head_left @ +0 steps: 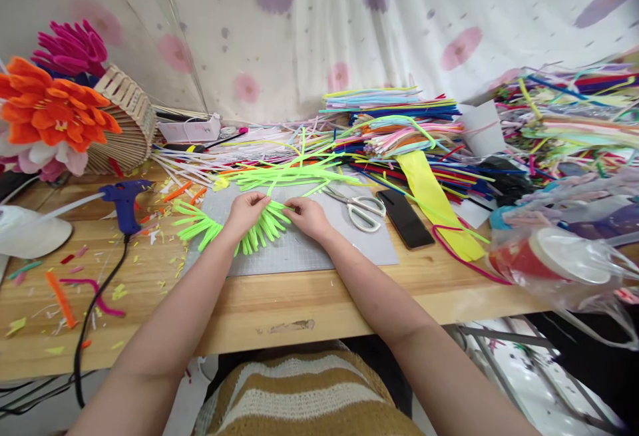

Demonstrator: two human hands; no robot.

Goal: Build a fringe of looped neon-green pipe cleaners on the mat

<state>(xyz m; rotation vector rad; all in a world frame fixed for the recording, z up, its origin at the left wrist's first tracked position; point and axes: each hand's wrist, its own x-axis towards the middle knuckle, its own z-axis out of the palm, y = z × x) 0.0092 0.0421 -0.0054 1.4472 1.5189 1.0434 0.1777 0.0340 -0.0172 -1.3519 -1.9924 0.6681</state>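
Note:
A curved row of bright green pipe cleaner loops (pixel 262 231) lies over the grey cutting mat (pixel 319 257). My left hand (pixel 247 211) has its fingers closed on the upper edge of that row. At its right end, my right hand (pixel 307 216) pinches a green pipe cleaner, with thumb and forefinger together. The fingertips hide the exact spot being gripped. Just beyond both hands spreads a loose pile of straight green pipe cleaners (pixel 294 174). White-handled scissors (pixel 367 215) rest on the mat, right of my right hand.
A black phone (pixel 405 219) and a yellow strip (pixel 442 206) lie to the right. Bundled pipe cleaners (pixel 399 126) line the back. A blue glue gun (pixel 126 204) with its cord stands left, near an orange flower (pixel 57 106). A bagged cup (pixel 554 256) is at the right edge.

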